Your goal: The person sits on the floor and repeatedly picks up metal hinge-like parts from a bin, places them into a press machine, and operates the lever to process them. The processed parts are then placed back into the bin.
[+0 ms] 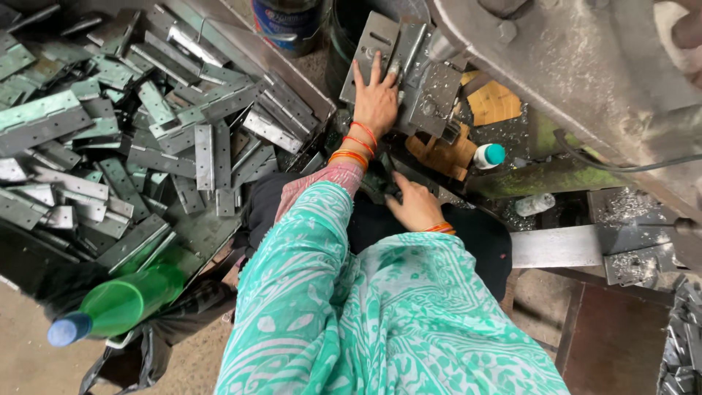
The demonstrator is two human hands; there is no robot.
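Place: a small metalworking workshop, a hinge-making shop by the look of it.
Stock: a heap of grey steel hinges [139, 124] piled loose at the left.
Machine: a heavy, worn press frame [585, 66] above perforated steel plates [409, 66].
Waste: bright metal shavings [621, 205] scattered on the grimy machine bed.
Floor: bare, dusty concrete [29, 358].

We see a workshop in soft daylight. At the left, a big heap of grey metal hinges [139, 124] lies on a metal tray [219, 227]. A green plastic bottle [121, 303] lies near the bare concrete floor [29, 358]. At the top right stands a heavy grey machine [585, 66], with metal shavings [621, 205] below it.
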